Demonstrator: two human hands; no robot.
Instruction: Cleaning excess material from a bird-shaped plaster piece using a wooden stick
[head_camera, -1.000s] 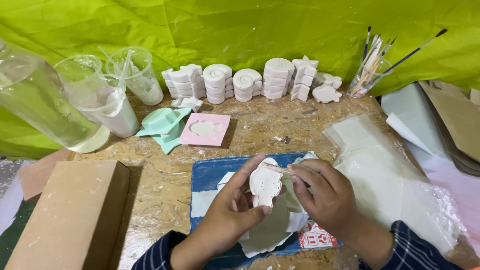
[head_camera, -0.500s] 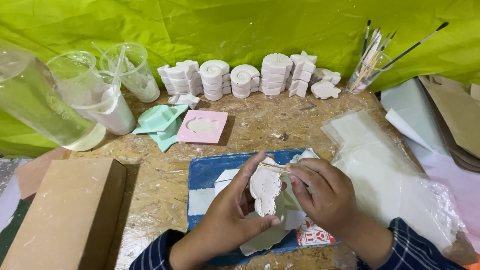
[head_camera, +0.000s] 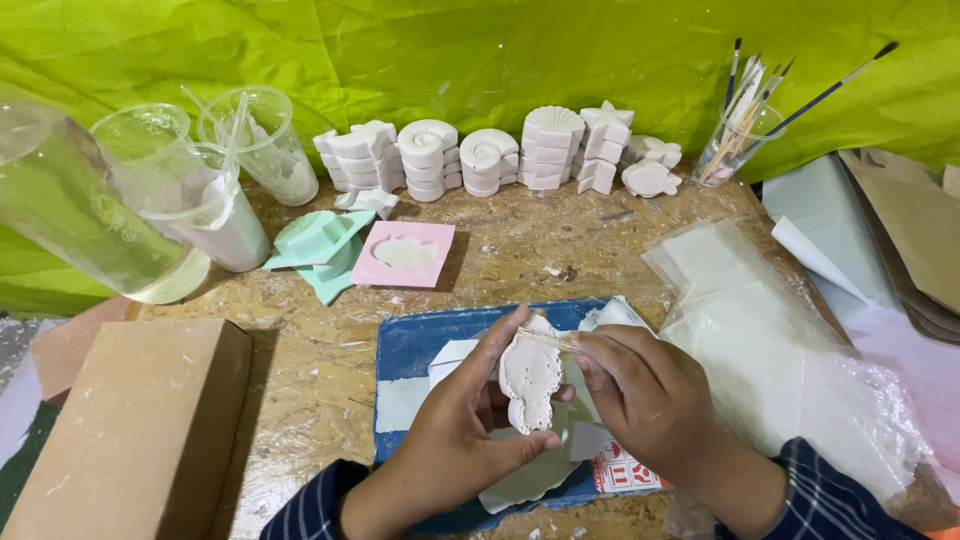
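White plaster cast (head_camera: 531, 380), seahorse-like in outline, held low in the middle of the view, just above a blue mat (head_camera: 420, 350). Long axis ran roughly twelve to six, broad end up, narrow tail down. Gripped from nine o'clock by the left hand (head_camera: 455, 425), thumb and fingers clamped along its left edge and beneath the tail. Met from three o'clock by the right hand (head_camera: 650, 395), fingers pinched together on a thin stick (head_camera: 545, 337) laid across the top edge of the cast. Both hands equally close, touching it. Farther out at twelve: a pink mould (head_camera: 405, 255), then stacked white shell casts (head_camera: 490, 160). At ten, clear plastic cups (head_camera: 200, 190). At one, a jar of brushes (head_camera: 735, 140).
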